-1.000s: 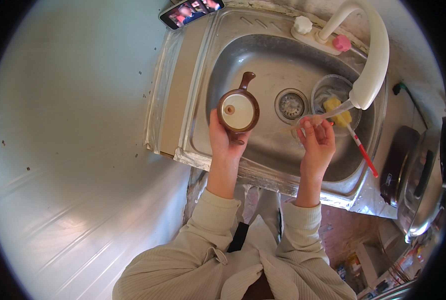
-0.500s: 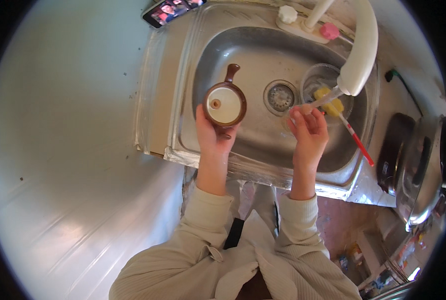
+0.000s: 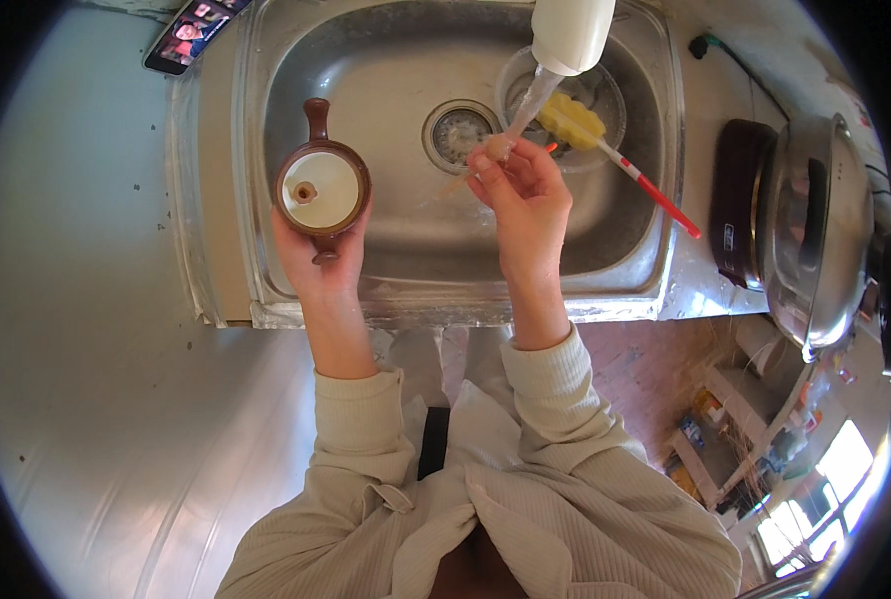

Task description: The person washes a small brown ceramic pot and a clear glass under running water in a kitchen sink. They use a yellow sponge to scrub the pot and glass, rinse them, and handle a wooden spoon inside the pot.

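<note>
My left hand [image 3: 323, 275] cups a small brown pot [image 3: 339, 190] from below. The pot is cream inside, with a brown ring-shaped spot on its bottom, a stubby handle on the far side and a small brown lug on the near side. My right hand [image 3: 530, 215] is pinched closed in the stream of water [image 3: 535, 100] falling from the white faucet [image 3: 571, 35]. Whatever its fingertips hold, if anything, is blurred by the water. Just beyond that hand, a yellow sponge brush [image 3: 571, 122] with a red and white handle rests over a clear bowl [image 3: 617, 100].
The steel sink [image 3: 405, 225] lies under both hands, its drain [image 3: 459, 135] between them. A phone [image 3: 194, 35] showing a video leans at the far left corner. To the right, beside the sink, stands a dark appliance [image 3: 740, 200] with a glass-lidded pan [image 3: 815, 220].
My view has shifted, so the sink and both hands appear farther left and higher. The right hand stays under the running water, and the left still holds the pot.
</note>
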Available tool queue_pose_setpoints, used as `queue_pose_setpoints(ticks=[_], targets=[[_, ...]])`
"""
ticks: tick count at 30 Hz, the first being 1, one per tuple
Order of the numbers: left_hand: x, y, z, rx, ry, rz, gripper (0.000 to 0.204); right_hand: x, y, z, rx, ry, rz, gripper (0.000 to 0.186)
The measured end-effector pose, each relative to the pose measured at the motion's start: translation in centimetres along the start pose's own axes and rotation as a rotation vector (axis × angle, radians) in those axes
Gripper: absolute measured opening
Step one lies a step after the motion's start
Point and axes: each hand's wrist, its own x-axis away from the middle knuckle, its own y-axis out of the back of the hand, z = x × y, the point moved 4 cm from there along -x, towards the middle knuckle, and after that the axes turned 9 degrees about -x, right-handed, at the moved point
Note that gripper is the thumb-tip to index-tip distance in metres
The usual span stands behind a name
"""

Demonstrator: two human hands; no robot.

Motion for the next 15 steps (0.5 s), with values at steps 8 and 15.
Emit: queue_pose_setpoints(ticks=[8, 15], targets=[[-0.02, 0.1, -0.11, 0.004, 0.009, 0.028, 0.032, 0.09, 0.03, -0.04, -0.03, -0.016, -0.024, 0.022], [0.12, 0.02, -0.05, 0.022, 0.002, 0.028, 0.032, -0.03, 0.12, 0.08, -0.024, -0.008, -0.036, 0.023]])
